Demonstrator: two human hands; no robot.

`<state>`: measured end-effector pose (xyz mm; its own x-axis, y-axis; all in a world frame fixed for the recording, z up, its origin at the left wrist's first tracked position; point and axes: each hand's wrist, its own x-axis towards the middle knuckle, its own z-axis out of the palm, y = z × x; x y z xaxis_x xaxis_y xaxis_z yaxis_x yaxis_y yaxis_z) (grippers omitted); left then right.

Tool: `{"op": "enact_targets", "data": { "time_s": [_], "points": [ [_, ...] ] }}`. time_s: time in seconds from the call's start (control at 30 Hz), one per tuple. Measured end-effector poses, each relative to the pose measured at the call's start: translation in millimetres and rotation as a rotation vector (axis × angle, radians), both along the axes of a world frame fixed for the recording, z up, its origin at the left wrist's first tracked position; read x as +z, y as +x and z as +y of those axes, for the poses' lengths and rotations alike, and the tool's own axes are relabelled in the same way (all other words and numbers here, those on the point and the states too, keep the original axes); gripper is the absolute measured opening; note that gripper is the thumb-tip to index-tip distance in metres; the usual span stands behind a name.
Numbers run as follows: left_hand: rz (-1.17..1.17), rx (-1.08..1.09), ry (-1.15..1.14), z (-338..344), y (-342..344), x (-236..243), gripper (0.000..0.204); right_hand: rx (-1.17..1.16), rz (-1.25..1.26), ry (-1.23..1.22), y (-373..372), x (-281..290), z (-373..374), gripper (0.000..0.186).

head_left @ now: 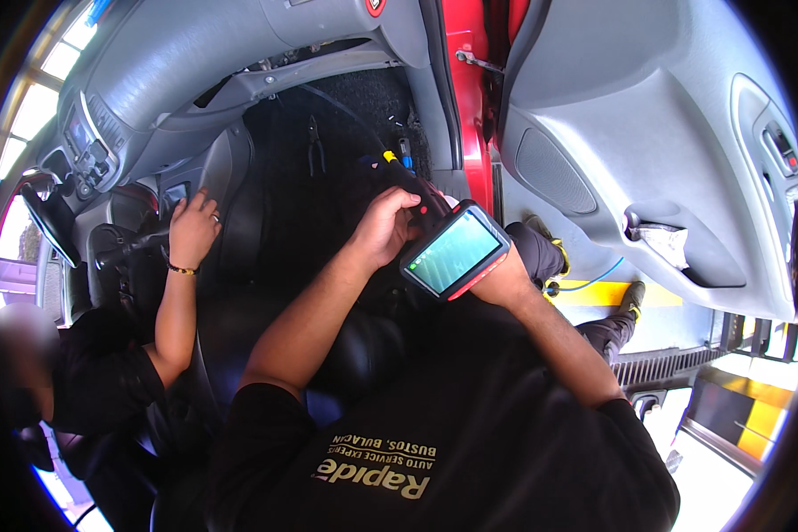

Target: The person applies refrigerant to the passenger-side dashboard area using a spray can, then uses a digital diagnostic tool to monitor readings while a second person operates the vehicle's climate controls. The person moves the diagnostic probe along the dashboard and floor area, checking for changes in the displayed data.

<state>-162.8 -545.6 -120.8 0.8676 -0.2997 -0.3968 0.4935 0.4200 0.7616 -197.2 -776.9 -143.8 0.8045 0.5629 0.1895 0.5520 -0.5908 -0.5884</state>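
Observation:
I hold a handheld inspection camera [457,253], its screen lit with a greenish picture. My right hand [504,279] grips it from behind the screen, with most of its fingers hidden. Curled at the dark handle, my left hand [388,226] has its thumb near a red button. From the handle's yellow collar [389,157] a thin dark cable [339,105] runs up under the glovebox area of the dashboard. Pliers [316,147] lie on the black floor mat, and a small blue-and-black tool [405,152] lies near the collar.
A co-worker's hand [193,232] rests by the centre console at left. The grey dashboard [204,62] spans the top. At right the car door [629,115] stands open, with a crumpled wrapper [663,241] in its pocket. A blue hose [594,279] crosses the ground outside.

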Motion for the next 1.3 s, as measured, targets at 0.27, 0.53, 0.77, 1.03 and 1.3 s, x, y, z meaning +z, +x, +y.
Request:
{"op": "enact_targets", "data": {
  "time_s": [0.27, 0.53, 0.77, 1.03, 1.3],
  "points": [
    [-0.011, -0.007, 0.005, 1.3, 0.2, -0.1, 0.039, -0.025, -0.005, 0.066, -1.6, 0.3, 2.3, 0.028],
    [-0.097, -0.056, 0.005, 3.0, 0.5, -0.7, 0.041, -0.009, -0.005, 0.122, -2.7, 13.9, 1.6, 0.026],
    [-0.096, -0.062, 0.012, 4.9, 0.0, -0.5, 0.039, -0.015, 0.024, 0.047, -1.5, 3.0, 1.4, 0.022],
    [-0.097, -0.062, 0.008, 4.3, 0.9, -2.5, 0.037, -0.009, -0.009, 0.077, -0.3, 4.5, 1.3, 0.031],
    [-0.082, -0.066, 0.028, 6.3, 2.4, -7.3, 0.035, -0.013, 0.028, 0.053, -2.6, 3.1, 1.9, 0.022]
  ]
}}
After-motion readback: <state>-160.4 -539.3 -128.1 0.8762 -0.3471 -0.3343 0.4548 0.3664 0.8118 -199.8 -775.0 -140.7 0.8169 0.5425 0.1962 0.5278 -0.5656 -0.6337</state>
